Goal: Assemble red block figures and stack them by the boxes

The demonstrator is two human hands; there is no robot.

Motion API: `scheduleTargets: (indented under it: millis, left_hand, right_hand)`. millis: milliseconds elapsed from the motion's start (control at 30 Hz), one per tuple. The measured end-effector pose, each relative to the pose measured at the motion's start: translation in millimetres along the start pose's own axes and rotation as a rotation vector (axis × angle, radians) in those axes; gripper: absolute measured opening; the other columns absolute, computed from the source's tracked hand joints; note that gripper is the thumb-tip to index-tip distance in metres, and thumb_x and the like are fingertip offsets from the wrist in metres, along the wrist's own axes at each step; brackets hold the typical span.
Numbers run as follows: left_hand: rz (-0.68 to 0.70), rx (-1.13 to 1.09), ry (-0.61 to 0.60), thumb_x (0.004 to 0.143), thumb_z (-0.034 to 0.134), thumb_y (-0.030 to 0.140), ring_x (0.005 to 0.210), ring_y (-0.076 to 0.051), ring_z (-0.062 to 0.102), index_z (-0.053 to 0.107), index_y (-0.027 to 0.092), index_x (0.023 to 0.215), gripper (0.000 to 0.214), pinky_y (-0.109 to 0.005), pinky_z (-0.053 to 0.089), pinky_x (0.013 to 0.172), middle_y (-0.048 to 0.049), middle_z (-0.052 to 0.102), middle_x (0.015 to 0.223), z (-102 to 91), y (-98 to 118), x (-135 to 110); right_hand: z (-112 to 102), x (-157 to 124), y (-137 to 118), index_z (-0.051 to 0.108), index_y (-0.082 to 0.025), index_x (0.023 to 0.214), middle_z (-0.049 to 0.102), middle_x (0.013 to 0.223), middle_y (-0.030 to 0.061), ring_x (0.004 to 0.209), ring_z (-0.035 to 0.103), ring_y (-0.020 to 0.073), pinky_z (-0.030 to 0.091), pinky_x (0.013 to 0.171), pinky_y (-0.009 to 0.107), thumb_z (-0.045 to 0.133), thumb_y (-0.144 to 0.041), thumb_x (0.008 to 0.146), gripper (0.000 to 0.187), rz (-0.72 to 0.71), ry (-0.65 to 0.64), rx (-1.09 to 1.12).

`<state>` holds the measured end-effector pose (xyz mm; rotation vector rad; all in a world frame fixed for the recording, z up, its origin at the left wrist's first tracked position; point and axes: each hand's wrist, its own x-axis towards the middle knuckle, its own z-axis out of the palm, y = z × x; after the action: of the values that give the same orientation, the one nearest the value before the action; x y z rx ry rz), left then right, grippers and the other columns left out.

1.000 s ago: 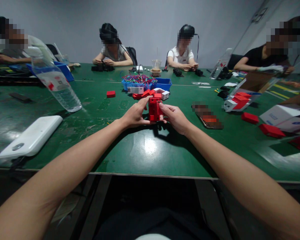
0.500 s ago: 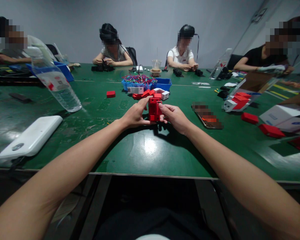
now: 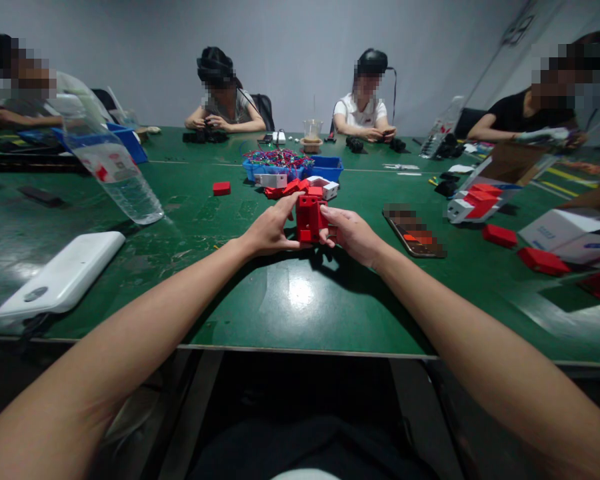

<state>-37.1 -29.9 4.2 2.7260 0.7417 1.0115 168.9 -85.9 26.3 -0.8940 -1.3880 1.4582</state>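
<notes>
A red plastic housing (image 3: pixel 308 220), box-shaped with a hollow facing me, is held upright just above the table. My left hand (image 3: pixel 271 227) is closed on it from the left, thumb below and forefinger at the top edge. From the right, my right hand (image 3: pixel 349 230) grips the same housing, its thumb on the right edge and the other fingers partly hidden behind. Just beyond lie more red housings (image 3: pixel 291 188) and a white housing (image 3: pixel 325 185). A blue tray (image 3: pixel 253 172) of tangled coloured wires stands behind them.
On the left are a white power bank (image 3: pixel 65 273) and a tilted-looking water bottle (image 3: pixel 117 173). A phone (image 3: pixel 414 232) lies to the right, near a white box (image 3: pixel 575 230) and several red pieces (image 3: pixel 500 236). Co-workers sit across the green table (image 3: pixel 260 307).
My right thumb has shifted slightly along the right edge of the red housing, and more of its hollow shows. My left hand keeps its hold, nearly still.
</notes>
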Motion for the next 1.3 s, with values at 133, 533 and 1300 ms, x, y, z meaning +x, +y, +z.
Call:
scheduleTargets:
  millis: [133,533,1300]
  left_hand:
    - [0.007,0.018,-0.019,0.067,0.078,0.052,0.134,-0.038,0.046,0.023,0.014,0.150,0.106,-0.050,0.046,0.105,-0.0244,0.039,0.149,-0.3,-0.3,-0.2]
    - [-0.001,-0.007,-0.011,0.065,0.080,0.051,0.131,-0.037,0.048,0.024,0.014,0.150,0.108,-0.047,0.050,0.100,-0.0234,0.042,0.146,2.6,1.7,0.5]
    - [0.003,0.018,-0.010,0.066,0.078,0.053,0.127,-0.036,0.052,0.026,0.014,0.148,0.104,-0.047,0.050,0.099,-0.0230,0.045,0.144,2.3,2.2,1.0]
  right_hand:
    - [0.4,0.2,0.7,0.059,-0.017,0.087,0.057,0.063,-0.0032,0.047,0.047,0.0058,0.032,0.044,0.020,0.071,-0.063,0.070,0.051,-0.004,0.005,-0.015]
    - [-0.6,0.4,3.0,0.061,-0.017,0.087,0.059,0.064,-0.0023,0.049,0.049,0.0061,0.035,0.044,0.020,0.071,-0.064,0.071,0.051,-0.025,0.028,-0.102]
    - [1.7,-0.7,1.4,0.063,-0.017,0.088,0.056,0.061,-0.0022,0.052,0.050,0.0082,0.034,0.045,0.020,0.067,-0.066,0.074,0.051,-0.071,0.053,-0.161]
